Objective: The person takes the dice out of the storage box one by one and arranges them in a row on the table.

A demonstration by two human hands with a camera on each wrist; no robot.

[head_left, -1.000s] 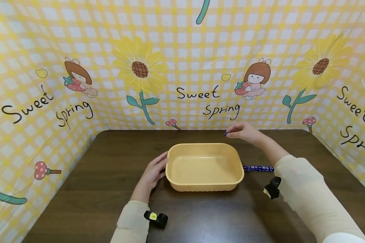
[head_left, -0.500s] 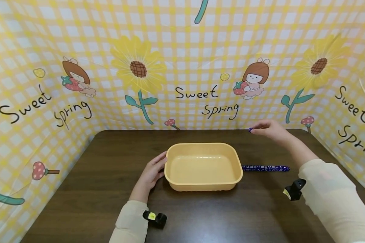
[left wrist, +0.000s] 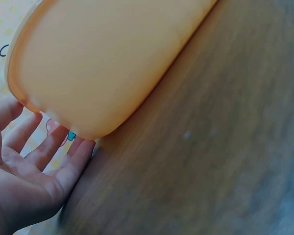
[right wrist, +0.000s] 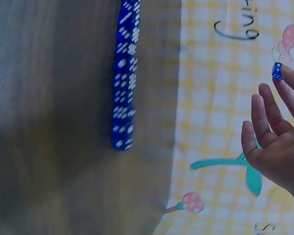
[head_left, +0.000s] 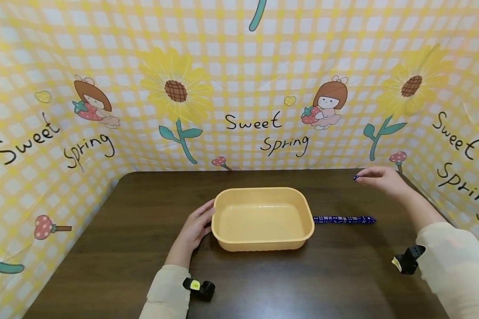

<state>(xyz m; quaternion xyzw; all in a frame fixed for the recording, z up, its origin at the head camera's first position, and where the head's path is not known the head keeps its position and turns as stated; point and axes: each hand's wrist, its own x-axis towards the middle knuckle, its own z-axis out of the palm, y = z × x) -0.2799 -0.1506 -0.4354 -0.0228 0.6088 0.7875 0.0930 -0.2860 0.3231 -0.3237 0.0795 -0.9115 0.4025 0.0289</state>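
Thumb and index finger of my right hand (head_left: 385,180) pinch a small blue die (right wrist: 277,71) with white pips, held above the far right of the table. Its other fingers are spread apart in the right wrist view. Below and to the left of that hand, a straight row of blue dice (head_left: 345,219) lies on the table, running right from the yellow plastic bin (head_left: 263,246). The bin's wall may hide the row's left end. My left hand (head_left: 193,225) rests its fingers (left wrist: 78,159) against the bin's left outer wall, loosely extended. Nothing shows inside the bin.
The dark wooden table (head_left: 115,248) carries the bin near its middle. A yellow checked cloth (head_left: 239,79) with printed flowers and lettering surrounds it at the back and sides. Black wrist cameras (head_left: 408,260) sit on both sleeves.
My right hand has moved to the right with the die, away from above the bin's far right corner, uncovering the row's right end. The left hand stays at the bin.
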